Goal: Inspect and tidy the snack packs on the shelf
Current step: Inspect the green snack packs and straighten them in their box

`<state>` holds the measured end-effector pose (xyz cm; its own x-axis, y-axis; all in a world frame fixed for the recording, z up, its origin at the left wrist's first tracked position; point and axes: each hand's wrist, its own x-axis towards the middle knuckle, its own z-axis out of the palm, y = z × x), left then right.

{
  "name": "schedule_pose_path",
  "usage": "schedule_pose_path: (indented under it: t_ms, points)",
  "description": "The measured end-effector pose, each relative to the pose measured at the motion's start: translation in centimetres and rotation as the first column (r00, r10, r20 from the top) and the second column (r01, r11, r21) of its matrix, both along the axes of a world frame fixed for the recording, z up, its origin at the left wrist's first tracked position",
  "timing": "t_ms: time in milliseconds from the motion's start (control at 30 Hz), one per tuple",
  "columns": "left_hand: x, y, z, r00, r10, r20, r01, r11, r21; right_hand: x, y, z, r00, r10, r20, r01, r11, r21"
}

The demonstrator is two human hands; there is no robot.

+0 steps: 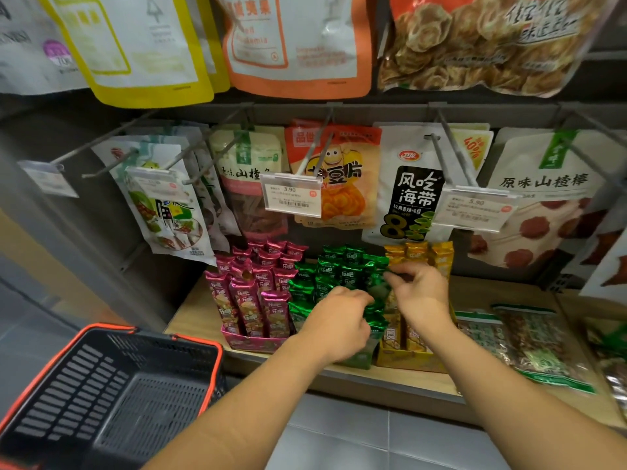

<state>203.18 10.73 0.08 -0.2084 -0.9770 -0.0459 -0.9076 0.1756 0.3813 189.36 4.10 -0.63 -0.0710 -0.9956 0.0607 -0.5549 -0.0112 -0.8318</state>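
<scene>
Left hand (339,320) and right hand (420,293) pinch green packs (339,271) — magenta packs (251,293), yellow packs (417,252) crowd either side, basket (101,385) below.

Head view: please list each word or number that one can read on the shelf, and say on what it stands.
"3.90": middle tag
"5.90": right tag
"风吃海带" and "8": black-and-white pack
"原味山楂棒": white pack
"40%": yellow pack
"乐吧": green packs
Left tags, the tags' fine print and the top bags: too blurred to read.
</scene>
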Motion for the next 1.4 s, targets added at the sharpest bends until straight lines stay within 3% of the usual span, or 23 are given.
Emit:
schedule_pose_path:
  t_ms: [100, 200, 300, 433, 533, 633, 700, 833, 967, 1267, 1400]
  points:
    - [0.2, 0.1, 0.4, 0.995, 0.051, -0.085, -0.048, 0.998, 0.036, -0.7, 1.9, 2.4, 0.973, -0.078, 0.219, 0.130, 0.964, -0.231]
    - [-0.2, 0.6, 1.8, 0.943, 0.172, -0.284, -0.179, 0.984, 0.003, -1.9, 5.3, 5.3, 0.961, -0.070, 0.268, 0.193, 0.863, -0.466]
    - [-1.1, 1.4, 4.2, 0.810, 0.199, -0.551, -0.258, 0.966, -0.030, -3.3, 8.9, 7.2, 0.964, 0.011, 0.267, 0.154, 0.793, -0.589]
    - [-1.9, 3.9, 8.0, 0.676, 0.014, -0.737, -0.042, 0.999, -0.020, -4.8, 11.9, 9.5, 0.963, 0.121, 0.239, 0.073, 0.740, -0.669]
    - [-2.6, 6.1, 10.0, 0.627, -0.062, -0.776, 0.054, 0.998, -0.036, -5.4, 12.8, 11.0, 0.901, 0.258, 0.349, -0.009, 0.814, -0.580]
    - [-3.2, 7.5, 11.0, 0.570, -0.038, -0.821, 0.088, 0.996, 0.015, -5.6, 12.8, 11.7, 0.743, 0.280, 0.608, -0.086, 0.940, -0.329]
    - [-3.3, 8.3, 11.4, 0.530, 0.017, -0.848, 0.087, 0.993, 0.075, -5.7, 12.6, 12.0, 0.661, 0.266, 0.702, -0.167, 0.964, -0.207]
    - [-3.5, 9.4, 12.2, 0.449, 0.088, -0.889, 0.012, 0.994, 0.104, -5.8, 12.5, 11.1, 0.744, 0.351, 0.568, -0.420, 0.908, -0.011]
    - [-2.9, 10.2, 12.7, 0.461, 0.117, -0.880, -0.085, 0.993, 0.088, -5.0, 13.4, 10.3, 0.674, 0.524, 0.521, -0.685, 0.708, 0.173]
    - [-0.6, 9.9, 12.2, 0.274, 0.146, -0.951, -0.246, 0.966, 0.078, -2.5, 13.9, 9.1, 0.725, 0.509, 0.465, -0.612, 0.785, 0.094]
    - [0.0, 8.7, 11.6, 0.387, 0.201, -0.900, -0.338, 0.939, 0.064, -2.2, 13.9, 8.6, 0.813, 0.512, 0.276, -0.545, 0.836, 0.054]
